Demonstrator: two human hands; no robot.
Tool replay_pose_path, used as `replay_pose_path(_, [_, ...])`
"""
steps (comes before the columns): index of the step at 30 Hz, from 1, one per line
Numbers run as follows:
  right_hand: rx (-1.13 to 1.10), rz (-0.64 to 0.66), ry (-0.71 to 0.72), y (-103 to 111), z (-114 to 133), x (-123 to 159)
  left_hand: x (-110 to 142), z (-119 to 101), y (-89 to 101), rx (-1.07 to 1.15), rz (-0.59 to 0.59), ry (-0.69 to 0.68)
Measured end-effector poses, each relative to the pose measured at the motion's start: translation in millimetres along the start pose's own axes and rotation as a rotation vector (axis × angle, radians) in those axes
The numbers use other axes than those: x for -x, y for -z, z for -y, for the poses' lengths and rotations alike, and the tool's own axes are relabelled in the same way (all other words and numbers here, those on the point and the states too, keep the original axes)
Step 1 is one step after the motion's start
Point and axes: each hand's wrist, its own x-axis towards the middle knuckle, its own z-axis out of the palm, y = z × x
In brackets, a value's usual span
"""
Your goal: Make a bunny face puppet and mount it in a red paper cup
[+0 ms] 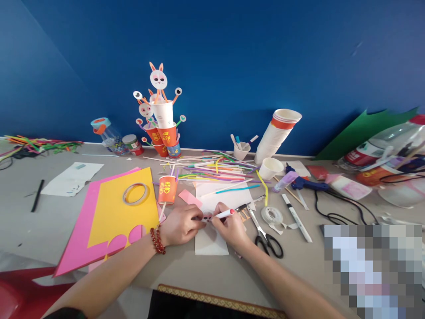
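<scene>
Gold-trimmed black cloth (212, 305) shows at the near edge of the worktop (179, 266); beyond, my right fingers (219, 207) pinch a marker (225, 214) over the paper face (207, 216) my bunched left fingers (195, 213) hold, scissors (262, 231) alongside. Near the far edge, a paper cup (241, 155) holds pens (238, 142).

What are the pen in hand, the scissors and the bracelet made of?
The pen: probably plastic, judging by its smooth white barrel and red end. The scissors: likely steel blades, silvery and shiny; black handles, probably plastic. The bracelet: glossy red-brown beads, but wood, stone or plastic is unclear.
</scene>
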Motion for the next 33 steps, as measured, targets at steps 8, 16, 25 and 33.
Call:
replay_pose_path(8, [-0.003, 0.0, -0.016, -0.9, -0.2, 0.7, -0.5, -0.6, 0.5, 0.006, -0.008, 0.005])
replay_pose_path(16, [-0.039, -0.032, -0.019, -0.9, -0.3, 0.2, 0.6, 0.2, -1.3, 0.006, -0.006, 0.009])
replay_pose_path(25, [0.012, -0.002, -0.015, 0.4, 1.1, -0.1, -0.4, -0.7, -0.2, -0.004, -0.007, 0.007])
replay_pose_path(33, [-0.013, 0.011, -0.022, 1.2, 4.1, -0.1, -1.1, -1.2, 0.3, 0.02, -0.006, 0.02])
